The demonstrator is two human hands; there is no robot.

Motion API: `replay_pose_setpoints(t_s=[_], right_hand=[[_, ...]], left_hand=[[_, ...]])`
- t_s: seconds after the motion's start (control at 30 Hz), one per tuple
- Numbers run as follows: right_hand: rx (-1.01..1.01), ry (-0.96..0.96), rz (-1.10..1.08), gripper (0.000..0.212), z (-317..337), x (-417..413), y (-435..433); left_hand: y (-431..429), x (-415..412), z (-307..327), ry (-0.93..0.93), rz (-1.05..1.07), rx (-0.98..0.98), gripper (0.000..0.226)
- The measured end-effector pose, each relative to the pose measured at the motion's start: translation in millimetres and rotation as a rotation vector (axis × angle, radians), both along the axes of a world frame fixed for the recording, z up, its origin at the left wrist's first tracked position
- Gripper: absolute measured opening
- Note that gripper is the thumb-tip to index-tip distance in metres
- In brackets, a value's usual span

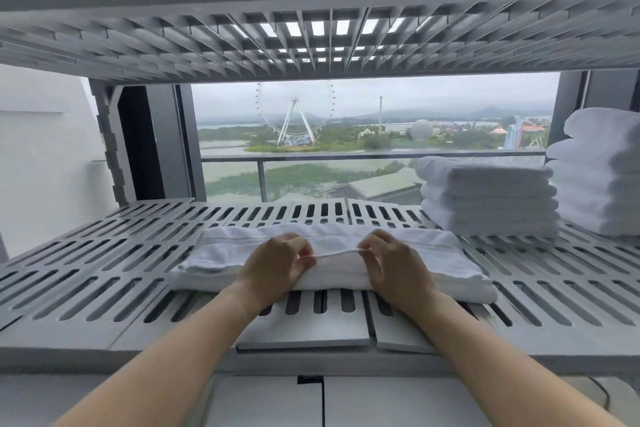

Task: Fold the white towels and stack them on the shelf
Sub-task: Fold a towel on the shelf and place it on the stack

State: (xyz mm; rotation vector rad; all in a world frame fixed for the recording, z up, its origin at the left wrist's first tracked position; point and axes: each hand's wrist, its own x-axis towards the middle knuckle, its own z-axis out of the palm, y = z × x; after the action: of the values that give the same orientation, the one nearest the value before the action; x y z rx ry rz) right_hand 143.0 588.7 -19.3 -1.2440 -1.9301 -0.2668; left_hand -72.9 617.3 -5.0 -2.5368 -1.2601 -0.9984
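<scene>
Head view: on the grey slatted shelf [104,270], two stacks of folded white towels [485,198] sit at the right, while the left hand [277,263] and right hand [391,263] each pinch a raised edge of one partly folded towel [433,253] lying mid-shelf, not yet finished or stacked.

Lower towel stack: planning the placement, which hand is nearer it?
Right. The right hand pinches the towel front-left of the lower towel stack; the left hand pinches farther left.

A large window [450,97] lets in grey daylight. Beyond the window stand a balcony railing [346,156] and a Ferris wheel [295,101]; left of it, a white wall [41,149].
</scene>
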Motion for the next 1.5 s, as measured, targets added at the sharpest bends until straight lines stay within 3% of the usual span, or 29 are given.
replay_pose_setpoints(t_s=[0.23,0.37,0.53,0.67,0.8,0.9,1.03,1.17,1.4,1.5], right_hand=[[-0.176,-0.019,0.101,0.03,-5,8,0],[-0.124,-0.003,0.084,0.014,-4,7,-2],[-0.117,-0.063,0.002,0.025,-2,4,3],[-0.193,-0.116,-0.046,0.024,3,-3,-2],[-0.292,-0.038,-0.112,0.018,11,-2,-13],[-0.258,0.015,-0.258,0.015,20,-6,-9],[-0.125,-0.008,-0.451,0.016,24,-16,-1],[0.041,-0.062,-0.59,0.013,28,-11,7],[0.008,-0.109,-0.642,0.02,37,0,51],[-0.044,-0.13,-0.643,0.022,47,2,87]], left_hand=[[-13,-13,-5,0.044,-0.145,0.022,0.021],[-11,-16,-5,0.081,-0.123,0.021,0.027],[-6,-30,-6,0.072,0.014,-0.003,0.014],[-10,-37,-3,0.073,0.007,-0.051,0.012],[-18,-47,-5,0.092,-0.061,-0.089,0.014],[-16,-49,-1,0.131,-0.061,-0.016,0.019],[-9,-43,14,0.077,0.036,0.13,0.018],[2,-48,31,0.228,0.132,0.313,0.022],[37,-36,43,0.408,0.375,0.335,0.018],[63,-23,49,0.373,0.445,0.263,0.015]])
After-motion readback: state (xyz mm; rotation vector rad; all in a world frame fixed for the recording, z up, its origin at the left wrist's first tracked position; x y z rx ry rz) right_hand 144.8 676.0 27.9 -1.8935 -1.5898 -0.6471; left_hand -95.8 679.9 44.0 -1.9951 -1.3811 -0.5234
